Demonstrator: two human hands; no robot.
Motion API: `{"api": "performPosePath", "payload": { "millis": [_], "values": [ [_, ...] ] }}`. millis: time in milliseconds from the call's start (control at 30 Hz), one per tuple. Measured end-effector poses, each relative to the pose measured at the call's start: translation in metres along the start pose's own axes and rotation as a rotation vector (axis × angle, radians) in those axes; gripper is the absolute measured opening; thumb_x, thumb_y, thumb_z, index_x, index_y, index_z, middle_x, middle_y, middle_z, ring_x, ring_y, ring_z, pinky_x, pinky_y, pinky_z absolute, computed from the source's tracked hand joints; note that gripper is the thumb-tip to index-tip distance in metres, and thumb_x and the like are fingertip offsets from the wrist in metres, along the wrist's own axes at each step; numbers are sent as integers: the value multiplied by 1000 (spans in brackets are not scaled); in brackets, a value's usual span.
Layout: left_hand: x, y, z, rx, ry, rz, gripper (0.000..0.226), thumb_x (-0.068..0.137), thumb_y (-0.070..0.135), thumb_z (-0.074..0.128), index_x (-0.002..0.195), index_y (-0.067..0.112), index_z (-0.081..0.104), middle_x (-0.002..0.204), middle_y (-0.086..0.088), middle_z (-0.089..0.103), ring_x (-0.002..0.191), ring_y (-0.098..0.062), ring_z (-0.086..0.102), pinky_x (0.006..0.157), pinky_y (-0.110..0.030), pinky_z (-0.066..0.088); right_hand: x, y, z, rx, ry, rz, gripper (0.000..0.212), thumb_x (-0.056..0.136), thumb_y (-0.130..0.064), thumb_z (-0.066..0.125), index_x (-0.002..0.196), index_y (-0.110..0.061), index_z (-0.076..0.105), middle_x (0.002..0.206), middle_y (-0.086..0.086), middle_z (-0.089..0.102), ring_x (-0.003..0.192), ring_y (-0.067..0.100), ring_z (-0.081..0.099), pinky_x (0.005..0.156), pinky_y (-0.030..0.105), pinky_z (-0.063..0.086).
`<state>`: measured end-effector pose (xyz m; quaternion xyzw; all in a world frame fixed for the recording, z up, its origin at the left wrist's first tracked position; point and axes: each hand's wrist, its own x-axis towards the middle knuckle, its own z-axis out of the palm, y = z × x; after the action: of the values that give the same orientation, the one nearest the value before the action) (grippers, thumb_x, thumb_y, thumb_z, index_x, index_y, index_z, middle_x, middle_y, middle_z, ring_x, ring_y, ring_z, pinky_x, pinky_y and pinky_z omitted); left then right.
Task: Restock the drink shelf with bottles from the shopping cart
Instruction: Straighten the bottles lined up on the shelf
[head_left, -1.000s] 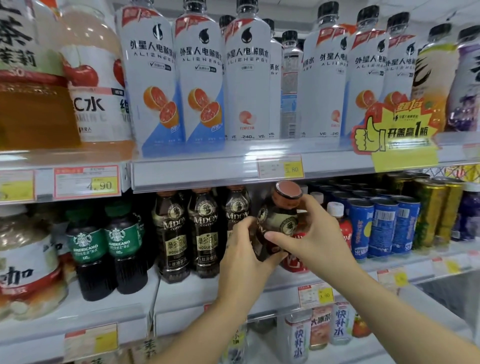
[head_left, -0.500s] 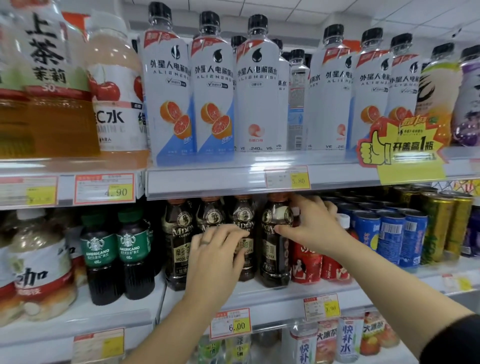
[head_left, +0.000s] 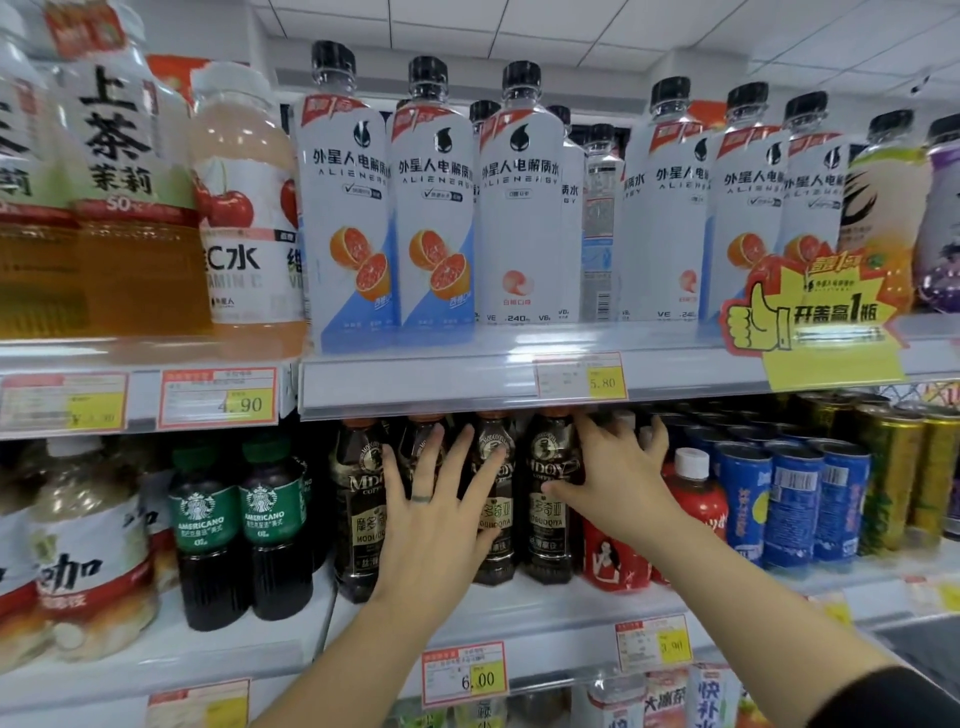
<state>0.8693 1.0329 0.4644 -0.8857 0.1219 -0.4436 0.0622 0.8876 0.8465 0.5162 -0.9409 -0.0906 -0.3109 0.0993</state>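
Observation:
Several dark MDOY coffee bottles (head_left: 358, 499) stand in a row on the middle shelf (head_left: 545, 608). My left hand (head_left: 436, 525), with a ring on one finger, lies flat with its fingers spread against the fronts of the middle bottles. My right hand (head_left: 613, 483) touches the rightmost coffee bottle (head_left: 550, 530), thumb across its front label, straight fingers spread past its right side and up toward its cap. That bottle stands upright in line with the others. No shopping cart is in view.
Green-labelled Americano bottles (head_left: 231, 525) stand left of the coffee row; red bottles (head_left: 696, 499) and blue cans (head_left: 795, 509) stand to its right. The upper shelf rail (head_left: 467, 384) hangs just above the coffee caps, with tall white bottles (head_left: 519, 208) on it. A lower shelf holds more drinks.
A second ago both hands held a coffee bottle tilted in front of the shelf. It now stands upright at the right end of the row, and both hands lie open against the bottles.

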Motion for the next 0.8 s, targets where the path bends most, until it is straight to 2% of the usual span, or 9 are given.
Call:
{"api": "performPosePath", "payload": {
  "millis": [100,200,333,567,733,800],
  "values": [
    [0,0,2,-8,12,10,88,64,49,76,139,25,38,141,-11,45,131,-36,32,103,-66,22,-3,-3,4,-68,42,4,85,76,-58,59,141,-18,22,133,2,51,135,25,29,110,56,-6],
    [0,0,3,-20,29,15,88,63,47,78,138,24,38,140,-11,46,130,-36,33,104,-65,23,-9,-3,10,-101,105,25,89,72,-65,59,141,-19,25,130,0,54,132,23,34,110,53,-7],
    [0,0,6,-28,44,12,89,62,46,79,139,24,38,139,-11,46,131,-37,33,104,-63,25,-5,0,9,21,55,20,81,74,-56,64,139,-24,28,130,-5,54,131,20,34,111,50,-1],
    [-1,-1,11,-21,98,23,89,63,46,78,139,24,38,139,-10,45,130,-36,33,104,-62,26,0,7,3,116,-15,5,79,76,-45,68,140,-27,25,133,-4,50,133,17,32,108,43,2],
    [0,0,10,-33,95,19,89,63,46,79,139,23,38,138,-11,45,130,-36,33,104,-62,25,3,9,3,135,-92,-38,81,78,-43,66,142,-28,19,140,-7,44,135,17,30,109,46,7],
    [0,-1,7,-53,88,25,87,65,46,77,140,24,37,140,-11,44,131,-36,33,104,-62,25,-3,8,-2,113,-7,-66,79,75,-46,68,139,-27,25,136,-7,46,132,17,32,109,42,9]
  ]
}}
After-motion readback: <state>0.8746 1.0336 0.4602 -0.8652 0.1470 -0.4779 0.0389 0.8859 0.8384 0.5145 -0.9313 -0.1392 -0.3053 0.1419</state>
